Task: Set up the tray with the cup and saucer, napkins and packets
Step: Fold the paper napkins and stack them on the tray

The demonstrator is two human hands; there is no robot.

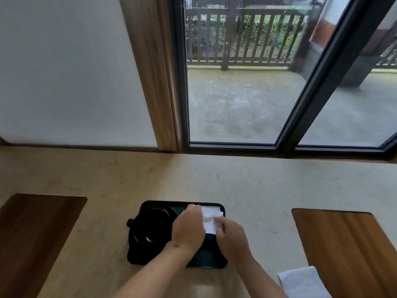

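Note:
A dark rectangular tray (206, 262) lies on the beige floor in front of me. On its left half sits a black cup on a black saucer (150, 227). White folded napkins (210, 219) rest in the tray's far right corner. My left hand (189, 227) lies over the napkins' left edge, fingers curled onto them. My right hand (231, 235) pinches their near right corner. Both hands hide the middle of the tray. No packets show.
A wooden board (36, 237) lies on the floor at the left and another (348, 248) at the right. A white folded cloth (303, 281) sits near the right board's front. A wall and a sliding glass door (247, 82) stand ahead.

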